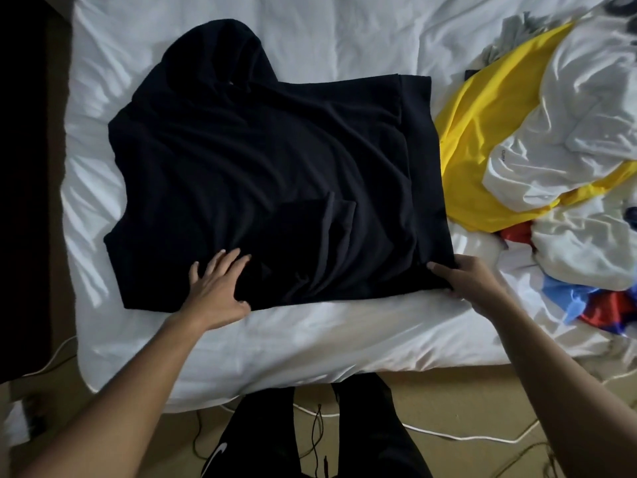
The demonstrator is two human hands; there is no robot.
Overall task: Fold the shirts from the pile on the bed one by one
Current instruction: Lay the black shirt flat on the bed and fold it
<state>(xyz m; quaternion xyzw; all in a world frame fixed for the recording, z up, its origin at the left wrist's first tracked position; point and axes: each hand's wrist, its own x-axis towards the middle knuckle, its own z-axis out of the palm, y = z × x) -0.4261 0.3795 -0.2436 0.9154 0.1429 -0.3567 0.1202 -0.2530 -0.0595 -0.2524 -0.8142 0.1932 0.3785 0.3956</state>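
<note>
Found wide black cotton shirt (269, 174) spread flat on white-sheeted bed (310, 339), at 9 o'clock of yellow-and-white clothes pile (568, 150). Logged left hand (215, 291) pressing hem at 7 o'clock, fingers (227, 262) splayed straight; right hand (472, 281) pinching corner at 4 o'clock. Recommend anchoring left, drawing corner across taut, matching edges.

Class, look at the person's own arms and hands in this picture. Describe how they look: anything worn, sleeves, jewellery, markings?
Both forearms are bare to the picture's edge, with no sleeves showing. The left hand and right hand wear no gloves, and no rings, watch or wristbands are visible. The fingernails that show are short. No markings can be made out.
</note>
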